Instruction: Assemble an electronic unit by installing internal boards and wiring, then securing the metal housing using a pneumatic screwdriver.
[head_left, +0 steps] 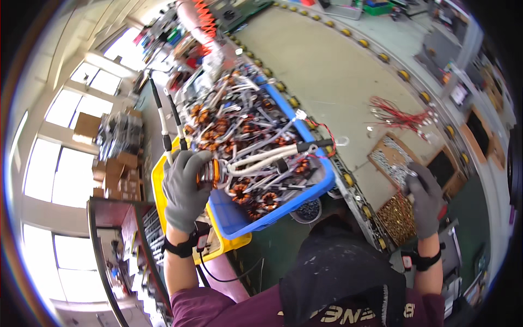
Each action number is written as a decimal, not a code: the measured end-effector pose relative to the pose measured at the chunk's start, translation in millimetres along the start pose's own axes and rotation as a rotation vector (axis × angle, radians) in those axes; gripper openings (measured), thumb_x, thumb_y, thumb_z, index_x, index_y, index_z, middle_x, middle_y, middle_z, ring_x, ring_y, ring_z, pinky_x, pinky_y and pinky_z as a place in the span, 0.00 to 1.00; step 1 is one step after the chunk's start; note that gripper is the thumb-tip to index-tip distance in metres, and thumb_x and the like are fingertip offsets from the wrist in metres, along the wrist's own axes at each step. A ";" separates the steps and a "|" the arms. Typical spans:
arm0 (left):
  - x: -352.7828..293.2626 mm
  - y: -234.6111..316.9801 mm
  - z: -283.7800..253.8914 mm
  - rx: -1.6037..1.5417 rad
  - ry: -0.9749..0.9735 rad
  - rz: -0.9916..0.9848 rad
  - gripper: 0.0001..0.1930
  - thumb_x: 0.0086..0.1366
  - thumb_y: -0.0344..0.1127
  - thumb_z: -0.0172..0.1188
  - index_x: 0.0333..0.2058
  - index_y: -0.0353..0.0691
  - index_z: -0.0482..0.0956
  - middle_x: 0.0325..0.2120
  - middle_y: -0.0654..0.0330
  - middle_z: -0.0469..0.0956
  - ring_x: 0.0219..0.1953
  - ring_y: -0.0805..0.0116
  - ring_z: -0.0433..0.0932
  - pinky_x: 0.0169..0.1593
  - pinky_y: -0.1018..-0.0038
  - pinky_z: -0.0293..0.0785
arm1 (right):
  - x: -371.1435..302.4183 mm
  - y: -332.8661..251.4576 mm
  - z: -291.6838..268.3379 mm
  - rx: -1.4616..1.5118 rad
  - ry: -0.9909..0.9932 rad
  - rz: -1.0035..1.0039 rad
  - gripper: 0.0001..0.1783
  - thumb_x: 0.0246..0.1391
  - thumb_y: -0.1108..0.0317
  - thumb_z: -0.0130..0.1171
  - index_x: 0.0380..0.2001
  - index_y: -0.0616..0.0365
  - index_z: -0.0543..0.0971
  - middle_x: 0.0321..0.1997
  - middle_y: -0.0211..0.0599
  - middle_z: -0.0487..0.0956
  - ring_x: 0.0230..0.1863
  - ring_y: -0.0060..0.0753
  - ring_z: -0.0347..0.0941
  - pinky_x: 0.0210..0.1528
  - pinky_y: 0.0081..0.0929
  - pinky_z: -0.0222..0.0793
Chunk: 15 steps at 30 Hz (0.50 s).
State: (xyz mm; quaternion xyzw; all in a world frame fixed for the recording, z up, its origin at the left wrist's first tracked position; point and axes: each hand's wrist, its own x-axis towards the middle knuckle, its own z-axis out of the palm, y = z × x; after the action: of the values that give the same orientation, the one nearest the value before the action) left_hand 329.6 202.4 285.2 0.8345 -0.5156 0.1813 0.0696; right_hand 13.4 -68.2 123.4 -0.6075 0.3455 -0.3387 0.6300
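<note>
My left hand, in a grey glove, is closed round a copper-wound ring coil. Thick white leads with black sleeves and ring terminals stick out of the coil, some upward and some to the right across the bin. Below them, a blue bin is heaped with similar coils and leads. My right hand, gloved too, is at the right with its fingers bent together beside a shallow cardboard box of small silver parts. Whatever its fingertips hold is too small to make out. Just under it lies a box of brass-coloured parts.
A yellow bin sits beneath the blue one. Along the bench runs a rail with yellow rollers. A bundle of red wires lies on the bench top. Shelving stands at the left; a bucket is under the bench side.
</note>
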 end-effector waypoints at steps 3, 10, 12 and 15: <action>23.0 63.6 8.6 -0.104 -0.007 0.188 0.26 0.34 0.20 0.60 0.38 0.46 0.76 0.30 0.59 0.73 0.35 0.55 0.72 0.38 0.65 0.67 | -14.5 -20.8 -5.6 0.068 0.066 -0.085 0.14 0.54 0.73 0.53 0.44 0.63 0.75 0.32 0.29 0.73 0.31 0.18 0.67 0.35 0.18 0.65; 55.9 175.3 33.2 -0.269 -0.128 0.542 0.25 0.34 0.20 0.59 0.38 0.45 0.76 0.30 0.59 0.73 0.34 0.55 0.72 0.38 0.65 0.67 | -82.6 -18.5 -91.8 -0.168 0.073 -0.303 0.16 0.51 0.74 0.51 0.44 0.65 0.76 0.35 0.40 0.76 0.36 0.31 0.71 0.41 0.27 0.66; 61.9 201.5 40.0 -0.366 -0.097 0.593 0.25 0.35 0.18 0.57 0.38 0.44 0.75 0.30 0.58 0.73 0.33 0.55 0.72 0.36 0.65 0.68 | -100.3 -11.3 -113.5 -0.094 0.033 -0.242 0.16 0.50 0.73 0.51 0.44 0.65 0.76 0.35 0.42 0.75 0.37 0.32 0.72 0.41 0.27 0.65; 67.2 237.2 45.9 -0.470 -0.143 0.576 0.26 0.37 0.14 0.49 0.40 0.38 0.74 0.32 0.56 0.72 0.34 0.57 0.73 0.40 0.70 0.70 | -127.4 -3.7 -141.7 -0.092 0.086 -0.265 0.18 0.50 0.73 0.51 0.46 0.64 0.75 0.32 0.41 0.74 0.33 0.32 0.71 0.40 0.28 0.65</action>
State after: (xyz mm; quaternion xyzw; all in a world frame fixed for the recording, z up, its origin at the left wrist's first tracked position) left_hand 157.1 23.5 251.1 0.6273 -0.7601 0.0117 0.1693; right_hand -174.4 -35.7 126.9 -0.6610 0.3042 -0.4284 0.5357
